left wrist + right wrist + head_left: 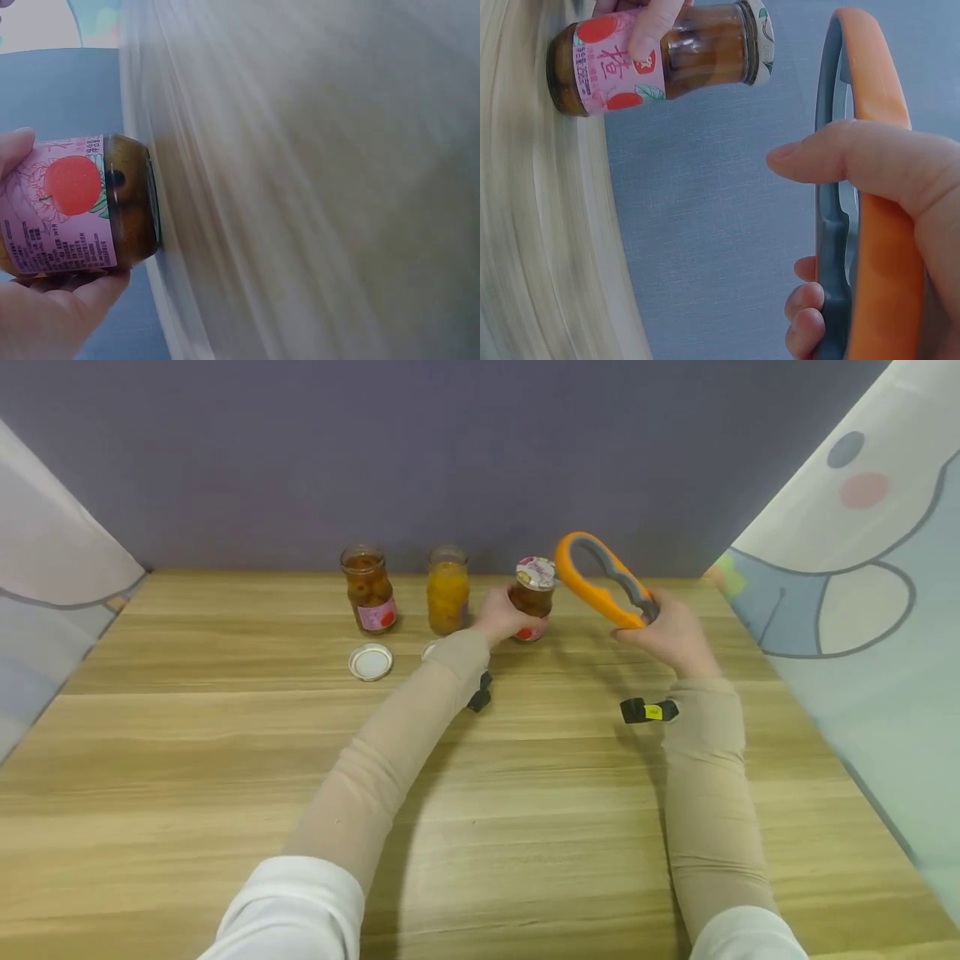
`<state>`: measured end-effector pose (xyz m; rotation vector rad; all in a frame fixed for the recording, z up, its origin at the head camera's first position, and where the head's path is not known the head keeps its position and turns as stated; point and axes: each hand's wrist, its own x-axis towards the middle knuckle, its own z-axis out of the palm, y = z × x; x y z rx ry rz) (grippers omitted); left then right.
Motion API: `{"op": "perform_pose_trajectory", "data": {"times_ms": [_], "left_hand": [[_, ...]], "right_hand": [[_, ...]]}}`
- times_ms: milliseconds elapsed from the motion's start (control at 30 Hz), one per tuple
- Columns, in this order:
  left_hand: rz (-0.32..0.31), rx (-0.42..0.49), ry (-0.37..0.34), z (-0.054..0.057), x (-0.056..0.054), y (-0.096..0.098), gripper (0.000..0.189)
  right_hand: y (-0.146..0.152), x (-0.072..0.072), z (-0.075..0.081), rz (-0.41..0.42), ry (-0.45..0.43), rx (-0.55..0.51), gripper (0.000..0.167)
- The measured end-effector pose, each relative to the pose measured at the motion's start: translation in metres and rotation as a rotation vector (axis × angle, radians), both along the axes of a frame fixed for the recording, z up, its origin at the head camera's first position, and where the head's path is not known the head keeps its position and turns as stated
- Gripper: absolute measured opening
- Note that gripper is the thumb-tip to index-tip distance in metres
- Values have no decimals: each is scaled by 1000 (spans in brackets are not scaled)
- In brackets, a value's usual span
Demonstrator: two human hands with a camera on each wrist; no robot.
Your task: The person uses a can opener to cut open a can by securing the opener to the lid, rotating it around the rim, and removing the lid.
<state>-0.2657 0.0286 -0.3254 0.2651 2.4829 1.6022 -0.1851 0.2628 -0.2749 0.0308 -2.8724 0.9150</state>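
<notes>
My left hand grips a lidded glass jar of brown fruit by its lower body. The jar stands upright at the back of the table, and its pink label with a red fruit shows in the left wrist view. A white patterned lid covers its top. In my right hand is an orange and grey jar opener, raised just right of the jar. The fingers and thumb wrap its handle end, while its looped end points toward the lid without touching it in the right wrist view.
Left of my left hand stand two uncapped jars, one with yellow fruit and one with brown fruit. A loose lid lies before the brown one; another lid is partly hidden by my sleeve. A grey wall rises behind.
</notes>
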Motion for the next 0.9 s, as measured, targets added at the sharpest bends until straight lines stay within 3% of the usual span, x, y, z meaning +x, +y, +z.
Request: {"op": "perform_pose_trajectory", "data": {"times_ms": [133, 333, 567, 900], "left_hand": [[15, 27, 4, 2, 7, -11, 61], [-28, 97, -24, 14, 17, -22, 63], [-93, 47, 23, 28, 27, -30, 68], [-182, 20, 35, 44, 55, -49, 66]], "right_hand": [[-2, -2, -2, 1, -3, -1, 47], [0, -4, -1, -1, 5, -7, 49], [2, -3, -3, 1, 11, 7, 50], [5, -4, -6, 5, 10, 16, 48]]}}
